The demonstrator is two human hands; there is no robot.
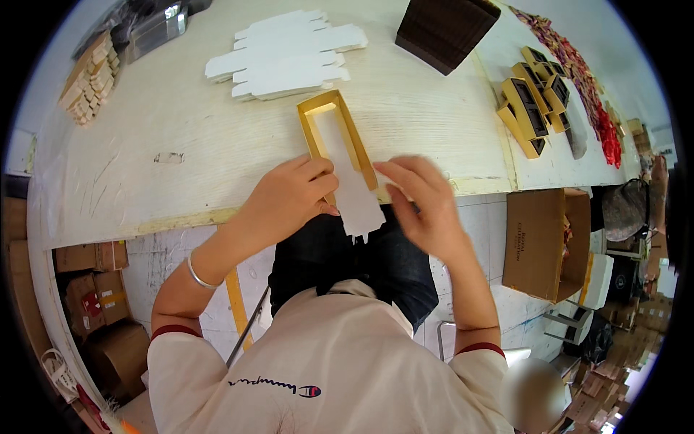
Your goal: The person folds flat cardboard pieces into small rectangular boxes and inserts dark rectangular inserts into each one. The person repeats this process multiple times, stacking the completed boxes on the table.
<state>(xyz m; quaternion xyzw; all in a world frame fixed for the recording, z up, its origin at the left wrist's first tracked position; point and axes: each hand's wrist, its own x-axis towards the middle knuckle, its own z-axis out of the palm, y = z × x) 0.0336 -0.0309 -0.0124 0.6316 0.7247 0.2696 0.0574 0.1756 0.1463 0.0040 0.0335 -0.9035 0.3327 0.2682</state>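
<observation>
A long gold cardboard box (359, 145) with upright walls lies at the table's near edge, its white bottom panel (359, 206) stretching out toward my lap. My left hand (296, 189) grips the left wall of this box near its close end, fingers over the edge. On the other side, my right hand (419, 195) is beside the right wall, fingers apart and slightly blurred. Whether its fingertips touch the box I cannot tell. Behind the box sits a stack of flat white box blanks (285, 58) with notched edges.
A dark brown stack (444, 32) stands at the back. Several gold boxes with dark inserts (526, 108) pile up at the right, beside red and gold ribbons (578, 65). Folded card strips (90, 79) lie at the far left. An open carton (542, 242) stands below, right.
</observation>
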